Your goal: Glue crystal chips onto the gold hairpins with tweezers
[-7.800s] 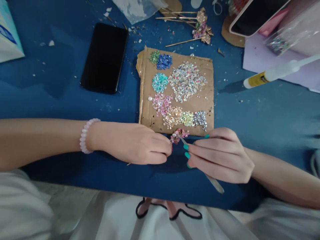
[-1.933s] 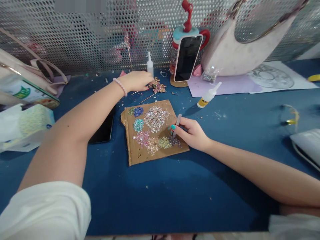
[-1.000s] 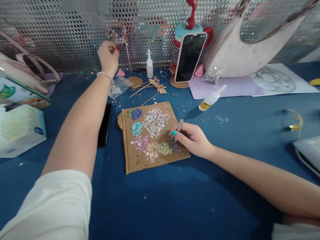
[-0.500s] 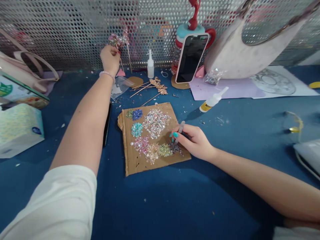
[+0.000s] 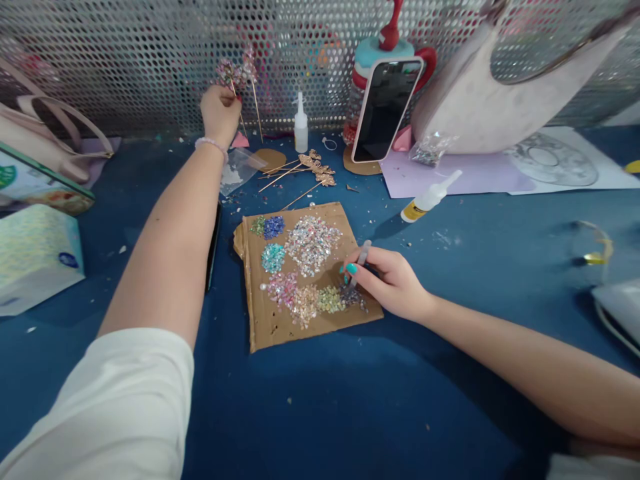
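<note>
My left hand [image 5: 220,115] reaches to the back of the table, fingers closed around the thin stem of a decorated hair stick [image 5: 227,69] topped with sparkly beads. Beside it stands another hair stick [image 5: 257,110], and a small pink lump [image 5: 241,140] lies at their foot. In my right hand [image 5: 395,283] are grey tweezers [image 5: 365,252], tips down at the dark purple chips [image 5: 354,299] on a cardboard sheet [image 5: 295,337]. Sorted piles of chips cover this sheet: silvery white chips [image 5: 313,243], turquoise chips [image 5: 273,257], blue chips [image 5: 273,227], pink chips [image 5: 283,289] and others.
Gold hairpins [image 5: 313,163] lie behind the cardboard. One glue bottle [image 5: 301,127] stands upright; another glue bottle [image 5: 430,199] leans to the right. A phone [image 5: 387,110] rests against a jar-like cup [image 5: 383,53]. A handbag [image 5: 465,107] and tissue pack [image 5: 40,260] flank the work.
The view has shifted very slightly. Both hands keep their places, the left on the hair stick and the right with the tweezers at the dark chips.
</note>
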